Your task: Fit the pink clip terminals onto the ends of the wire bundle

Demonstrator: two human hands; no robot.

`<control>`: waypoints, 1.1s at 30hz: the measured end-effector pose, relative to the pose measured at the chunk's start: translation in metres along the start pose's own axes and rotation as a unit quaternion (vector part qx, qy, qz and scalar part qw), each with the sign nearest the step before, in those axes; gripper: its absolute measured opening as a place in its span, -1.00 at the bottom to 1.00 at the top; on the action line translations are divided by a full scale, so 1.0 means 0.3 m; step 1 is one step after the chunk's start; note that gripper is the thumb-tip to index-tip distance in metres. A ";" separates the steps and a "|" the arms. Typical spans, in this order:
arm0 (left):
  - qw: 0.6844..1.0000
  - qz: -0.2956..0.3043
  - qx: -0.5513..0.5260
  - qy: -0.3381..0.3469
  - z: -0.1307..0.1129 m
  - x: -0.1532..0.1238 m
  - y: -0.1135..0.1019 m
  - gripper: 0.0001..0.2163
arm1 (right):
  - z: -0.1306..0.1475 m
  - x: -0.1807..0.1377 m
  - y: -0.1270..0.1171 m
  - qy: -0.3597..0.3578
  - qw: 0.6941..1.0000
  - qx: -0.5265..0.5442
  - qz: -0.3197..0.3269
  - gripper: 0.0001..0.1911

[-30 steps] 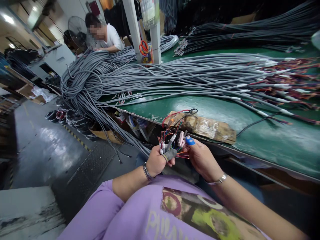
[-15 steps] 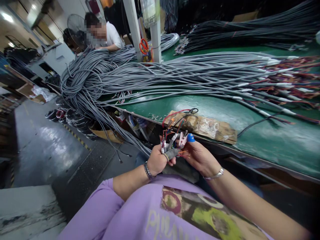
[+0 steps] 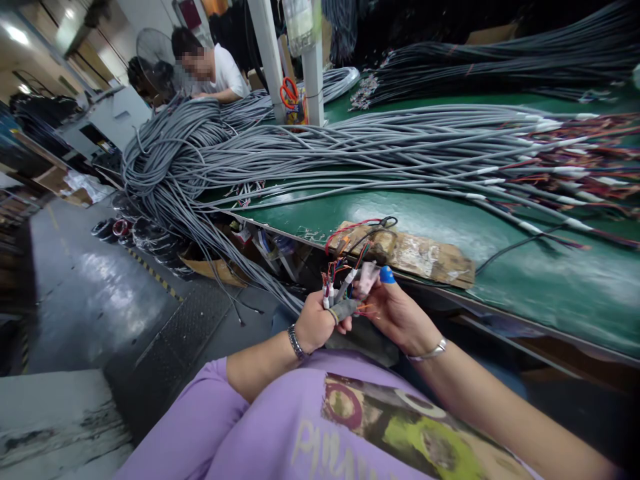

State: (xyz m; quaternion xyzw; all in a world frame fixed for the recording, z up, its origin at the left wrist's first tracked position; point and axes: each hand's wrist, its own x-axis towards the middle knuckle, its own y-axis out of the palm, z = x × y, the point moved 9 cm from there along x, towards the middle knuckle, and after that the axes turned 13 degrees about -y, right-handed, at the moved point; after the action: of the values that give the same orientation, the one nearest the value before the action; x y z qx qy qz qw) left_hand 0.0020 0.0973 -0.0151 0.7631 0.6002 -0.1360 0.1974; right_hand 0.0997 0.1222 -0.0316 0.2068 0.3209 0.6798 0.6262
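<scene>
My left hand (image 3: pixel 320 323) is closed around the ends of several grey cables (image 3: pixel 345 285), with a grey cover on its thumb. Thin coloured wires (image 3: pixel 334 270) fan out from the cable ends, above that hand. Close on the right, my right hand (image 3: pixel 397 312) has a blue cover on its thumb tip. A small pale-pink tool (image 3: pixel 369 279) is in its fingers, blurred, so its exact kind is unclear. Some orange wire ends show between the two hands. The fingers behind the tool are partly hidden.
A worn wooden block (image 3: pixel 425 257) lies at the edge of the green table (image 3: pixel 505 227), with red and black wires on it. Long grey cables (image 3: pixel 320 157) stretch across the table. Orange-handled scissors (image 3: pixel 289 92) hang at a post. A person (image 3: pixel 223 73) works beyond.
The pink tool has tilted and blurred in my right hand, and the thumb has shifted slightly right, away from it. My left hand and its cables stay almost still.
</scene>
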 end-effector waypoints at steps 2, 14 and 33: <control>1.000 0.000 0.001 0.000 0.005 -0.005 -0.005 -0.55 | -0.001 -0.006 0.000 0.006 1.000 -0.006 0.016 -0.55; 1.000 0.012 -0.002 0.025 -0.002 -0.012 -0.006 -0.56 | 0.017 -0.034 0.014 0.026 0.997 -0.031 0.069 -0.66; 1.000 -0.001 0.016 0.027 0.027 -0.006 -0.014 -0.58 | 0.008 -0.083 0.006 0.069 0.985 -0.134 0.084 -0.66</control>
State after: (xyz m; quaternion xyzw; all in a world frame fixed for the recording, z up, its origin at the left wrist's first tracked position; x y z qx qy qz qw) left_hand -0.0022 0.0929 -0.0221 0.7691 0.6037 -0.1251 0.1686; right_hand 0.1033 0.0981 -0.0257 0.0997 0.2510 0.7796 0.5650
